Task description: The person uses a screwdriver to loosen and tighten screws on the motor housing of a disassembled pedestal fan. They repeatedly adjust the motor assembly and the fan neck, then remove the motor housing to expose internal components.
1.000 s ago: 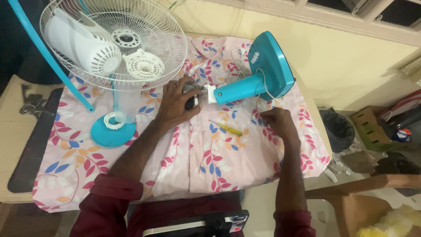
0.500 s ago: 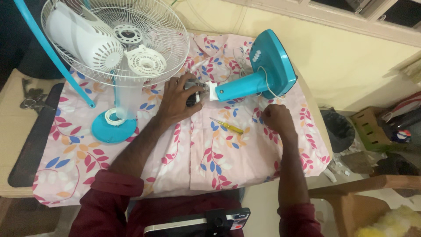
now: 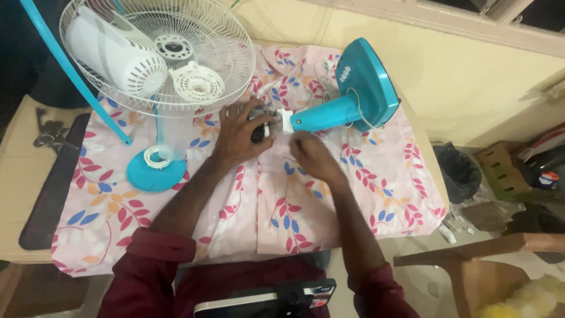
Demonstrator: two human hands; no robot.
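A white wire fan guard (image 3: pixel 176 35) stands at eleven o'clock on the floral cloth (image 3: pixel 329 218). A black bin (image 3: pixel 460 174) sits at three o'clock, with a cardboard box (image 3: pixel 500 171) just beside it.

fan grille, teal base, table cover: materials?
Fan grille: thin white wire, probably coated metal, slightly glossy.
Teal fan base: smooth moulded plastic by its even sheen.
Table cover: soft floral woven fabric, matte, with creases and a seam.

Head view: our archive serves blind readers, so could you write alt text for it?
Two hands meet at the white end of a teal fan stand lying on a floral cloth; the left hand presses a dark part there, the right hand beside it. A white fan cage lies behind.
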